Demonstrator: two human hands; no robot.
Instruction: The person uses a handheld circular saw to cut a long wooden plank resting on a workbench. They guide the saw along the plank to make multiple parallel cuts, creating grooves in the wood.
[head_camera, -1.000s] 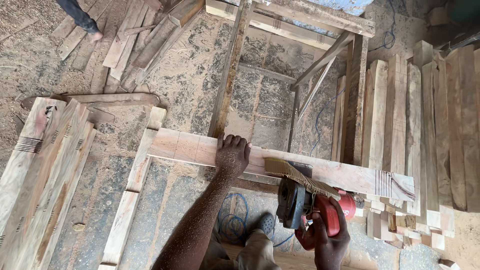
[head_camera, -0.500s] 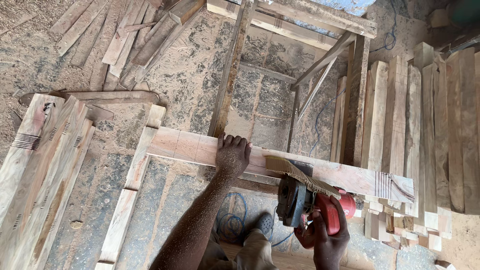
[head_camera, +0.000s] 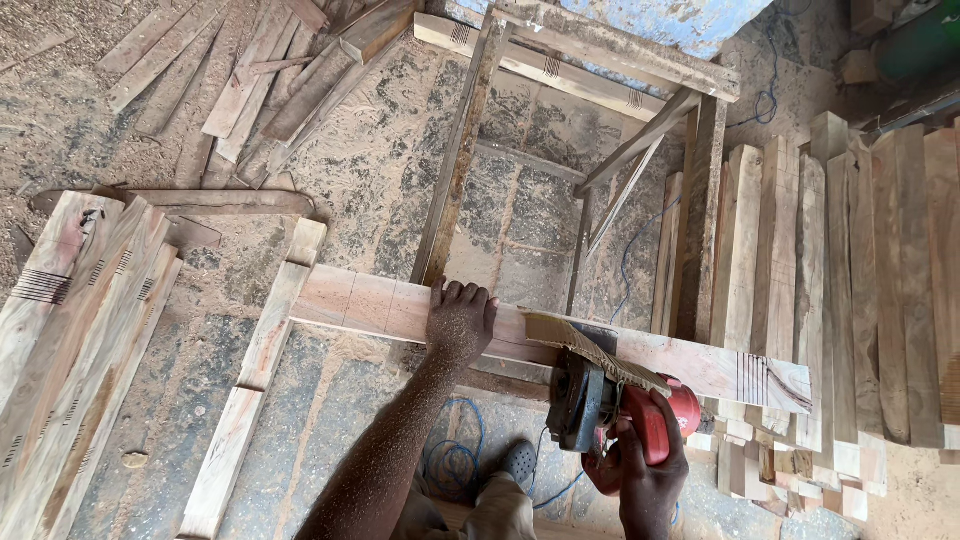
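Note:
A long pale wooden plank (head_camera: 370, 303) lies across a rough wooden frame, running from centre left to lower right. My left hand (head_camera: 460, 322) presses flat on the plank near its middle, sawdust on the forearm. My right hand (head_camera: 648, 478) grips the red body of a handheld power grinder (head_camera: 600, 405), whose flat sanding disc (head_camera: 590, 352) rests on the plank's top face just right of my left hand. Pencil marks show at the plank's right end (head_camera: 760, 378).
A stack of cut planks (head_camera: 70, 350) lies at the left and upright boards (head_camera: 850, 280) stand at the right. Loose offcuts (head_camera: 270, 80) scatter on the sawdust floor at top left. A blue cable (head_camera: 450, 460) coils by my sandalled foot (head_camera: 518, 463).
The view shifted slightly. The grinder stays on the plank beside my left hand. A person's foot seen at the top left one second ago is gone.

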